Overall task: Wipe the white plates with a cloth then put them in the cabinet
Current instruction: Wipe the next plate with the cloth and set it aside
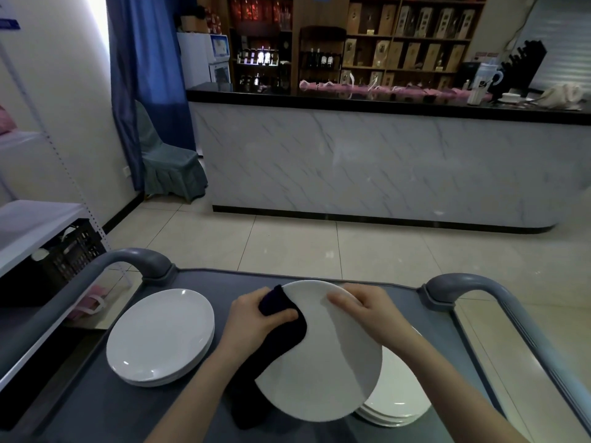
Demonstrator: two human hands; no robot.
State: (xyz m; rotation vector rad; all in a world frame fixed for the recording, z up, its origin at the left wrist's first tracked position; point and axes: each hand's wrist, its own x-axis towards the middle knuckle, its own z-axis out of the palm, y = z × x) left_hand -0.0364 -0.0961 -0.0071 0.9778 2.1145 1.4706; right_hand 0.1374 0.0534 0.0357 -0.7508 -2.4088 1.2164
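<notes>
At the far left a black crate (pixel 68 251) sits under a white shelf. Beyond it, against the far wall, a blue curtain (pixel 144 59) hangs beside a chair in a grey-green cover (pixel 169 167).

Near the camera is a grey service cart (pixel 105 407) with a curved handle at its far left corner (pixel 140 260). On the left part of the cart top rests a left stack of white plates (pixel 160 337), lying flat and apart from both hands.

Just right of that stack, the left hand (pixel 252 318) grips a dark cloth (pixel 278 340). Its fingers are curled round the fabric and the thumb presses it onto the left rim of the raised plate (pixel 323 369). The rest of the cloth trails down toward the near edge of the cart, partly behind this plate.

The raised plate is white, tilted with its face toward the camera, and held between the two hands over the middle of the cart. The right hand (pixel 367 311) holds it at the far right rim, fingers bent over the edge and lying on the face; the thumb is hidden.

Under the plate's near right edge lies a right stack of white plates (pixel 396 398), flat on the cart and partly covered. The cart's right handle (pixel 460 284) rises beyond it.

Across the tiled floor stands a marble-fronted counter with a black top (pixel 383 161), with shelves of bottles and boxes behind it.
</notes>
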